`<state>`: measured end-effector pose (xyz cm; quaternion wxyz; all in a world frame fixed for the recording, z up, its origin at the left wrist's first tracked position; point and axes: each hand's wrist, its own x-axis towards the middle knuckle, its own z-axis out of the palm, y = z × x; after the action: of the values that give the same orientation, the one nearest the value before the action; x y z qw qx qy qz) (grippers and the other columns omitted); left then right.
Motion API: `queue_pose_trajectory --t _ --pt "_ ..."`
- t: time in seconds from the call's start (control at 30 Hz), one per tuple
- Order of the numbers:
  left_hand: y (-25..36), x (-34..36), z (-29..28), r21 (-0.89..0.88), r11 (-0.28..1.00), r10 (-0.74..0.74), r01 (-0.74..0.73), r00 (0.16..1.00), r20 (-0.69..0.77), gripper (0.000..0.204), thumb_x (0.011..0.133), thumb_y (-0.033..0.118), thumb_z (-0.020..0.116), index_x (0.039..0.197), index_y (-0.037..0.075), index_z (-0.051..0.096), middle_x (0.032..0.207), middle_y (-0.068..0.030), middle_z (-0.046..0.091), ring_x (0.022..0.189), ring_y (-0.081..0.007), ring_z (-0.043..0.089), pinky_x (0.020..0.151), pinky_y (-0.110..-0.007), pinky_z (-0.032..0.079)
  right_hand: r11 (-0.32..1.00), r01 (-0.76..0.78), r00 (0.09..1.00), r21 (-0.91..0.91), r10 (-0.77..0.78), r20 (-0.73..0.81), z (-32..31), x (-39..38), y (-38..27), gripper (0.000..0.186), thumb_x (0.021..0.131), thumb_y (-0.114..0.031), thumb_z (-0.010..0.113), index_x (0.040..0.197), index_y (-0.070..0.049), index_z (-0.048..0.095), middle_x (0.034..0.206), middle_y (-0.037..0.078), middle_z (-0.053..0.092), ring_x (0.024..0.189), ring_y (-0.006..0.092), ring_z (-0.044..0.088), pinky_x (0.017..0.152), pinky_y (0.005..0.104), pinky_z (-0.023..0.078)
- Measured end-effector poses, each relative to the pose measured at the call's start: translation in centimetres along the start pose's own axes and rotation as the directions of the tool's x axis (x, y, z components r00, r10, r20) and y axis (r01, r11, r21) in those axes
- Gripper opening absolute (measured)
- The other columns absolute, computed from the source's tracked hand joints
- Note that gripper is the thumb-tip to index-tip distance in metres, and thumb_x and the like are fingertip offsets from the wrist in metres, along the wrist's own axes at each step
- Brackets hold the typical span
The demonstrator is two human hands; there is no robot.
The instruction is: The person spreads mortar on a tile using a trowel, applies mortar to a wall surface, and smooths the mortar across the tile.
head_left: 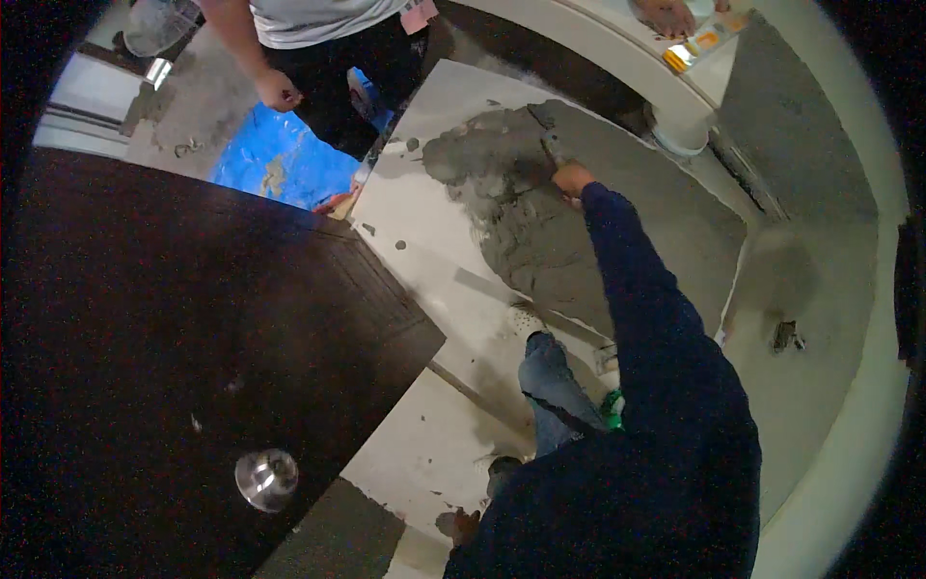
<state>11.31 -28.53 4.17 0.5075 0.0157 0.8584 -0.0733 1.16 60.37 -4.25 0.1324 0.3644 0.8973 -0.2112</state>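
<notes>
One right hand (573, 180): closed around the handle of a trowel (553, 150), between one and two o'clock from the view's middle.
Trowel blade: at the grey mortar, pointing toward eleven.
Mortar (535, 236): spread over a pale slab (434, 217) from twelve to three; rough on its nine o'clock side, smoother toward three.
Left hand (467, 527): at six o'clock, mostly hidden by dark clothing; I cannot tell whether it grips.
Jeans leg (552, 391): at five, foot on the pale surface.
Dark panel (193, 309): at nine, a shiny dome (267, 480) on it toward seven.
Blue sheet (256, 154): at ten, beside a co-worker (328, 24) at eleven.
White bucket (681, 137): at two.
</notes>
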Motion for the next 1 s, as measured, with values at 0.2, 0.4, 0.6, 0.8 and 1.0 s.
queue_pose_trajectory --t 0.2,0.4,0.6,0.8,1.0 --pt "2.4 -1.4 0.8 -0.006 0.993 0.114 -0.114 0.992 0.045 0.043 0.078 0.036 0.056 0.106 0.004 0.05 0.099 -0.0194 0.059 0.091 -0.0314 0.056 0.085 -0.039 0.043 0.888 0.312 0.95 -0.337 -0.292 0.111 8.2 0.9 -7.9 0.018 0.075 -0.013 0.052 0.085 0.002 0.055 0.078 0.021 0.061 0.074 0.0342 0.061 0.063 0.0434 0.048" --pt "3.6 3.2 -3.7 0.316 0.881 0.33 -0.353 0.936 0.126 0.028 0.077 0.032 0.058 0.091 0.008 0.057 0.092 -0.0168 0.062 0.086 -0.0303 0.058 0.084 -0.039 0.044 0.974 0.006 0.981 0.225 -0.049 0.189 -6.7 -10.7 -8.5 0.047 0.071 -0.021 0.058 0.111 0.0 0.044 0.082 0.024 0.059 0.075 0.037 0.06 0.063 0.0457 0.047" --pt "4.0 3.2 -7.0 -0.036 0.9 0.429 -0.434 0.898 -0.097 0.021 0.078 0.014 0.057 0.097 0.008 0.057 0.088 -0.0095 0.062 0.085 -0.0281 0.058 0.085 -0.039 0.044 0.984 -0.016 0.968 0.175 0.059 -0.243 0.1 -16.2 -2.3 0.035 0.075 -0.021 0.055 0.103 0.0 0.047 0.073 0.015 0.058 0.065 0.03 0.06 0.058 0.0401 0.047" --pt "3.6 -0.9 -5.4 0.116 0.867 0.493 -0.484 0.867 -0.068 0.037 0.078 0.023 0.057 0.112 0.01 0.055 0.097 -0.0101 0.061 0.089 -0.03 0.057 0.088 -0.041 0.042 0.357 -0.434 0.887 0.827 0.005 0.463 2.8 -10.2 -2.3 0.017 0.078 -0.019 0.055 0.07 -0.007 0.045 0.055 -0.001 0.042 0.046 0.0134 0.046 0.044 0.03 0.041" --pt "1.5 -2.7 -3.1 -0.228 0.972 0.06 -0.052 0.998 0.03 0.045 0.073 0.03 0.059 0.113 0.01 0.055 0.108 -0.0104 0.059 0.098 -0.0343 0.054 0.09 -0.043 0.04 0.035 -0.712 0.679 0.701 -0.221 0.701 5.1 -6.0 -7.9 0.019 0.079 -0.017 0.055 0.066 -0.013 0.042 0.053 -0.003 0.04 0.043 0.01 0.041 0.041 0.0275 0.039"
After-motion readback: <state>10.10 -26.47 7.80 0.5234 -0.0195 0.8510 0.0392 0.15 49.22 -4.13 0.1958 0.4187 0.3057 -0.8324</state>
